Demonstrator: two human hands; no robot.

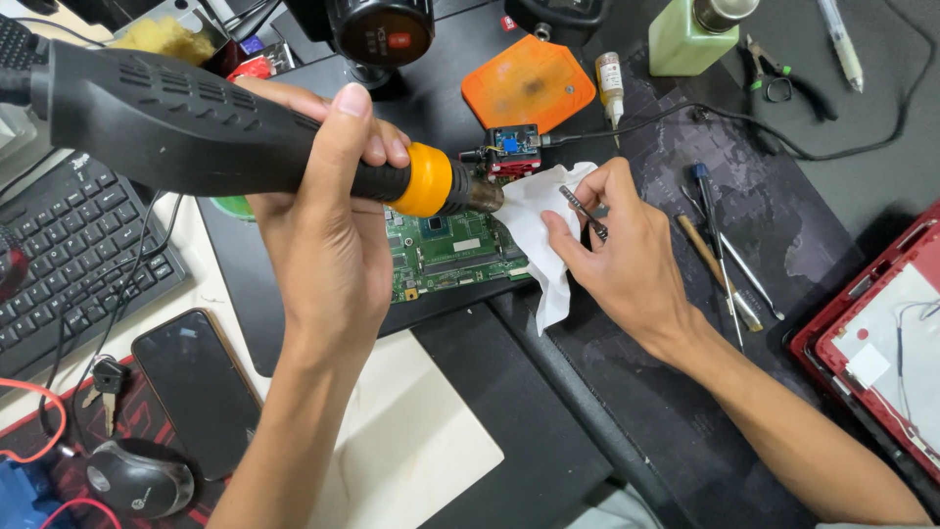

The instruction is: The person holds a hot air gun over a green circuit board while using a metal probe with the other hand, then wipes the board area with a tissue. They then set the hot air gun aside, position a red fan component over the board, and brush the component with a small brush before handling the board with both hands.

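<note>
On the dark work mat point(783, 225), our left hand point(328, 230) grips the hot-air gun point(225, 132) over the green circuit board point(446, 250); our right hand point(612, 250) pinches tweezers point(585, 211) and white tissue point(539, 225). Heating seems underway; lifting needs steadiness.

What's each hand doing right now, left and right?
Left hand: closed around the black hot air tool, nozzle over the green circuit board.
Right hand: closed, pinching tweezers and a white tissue.
</note>
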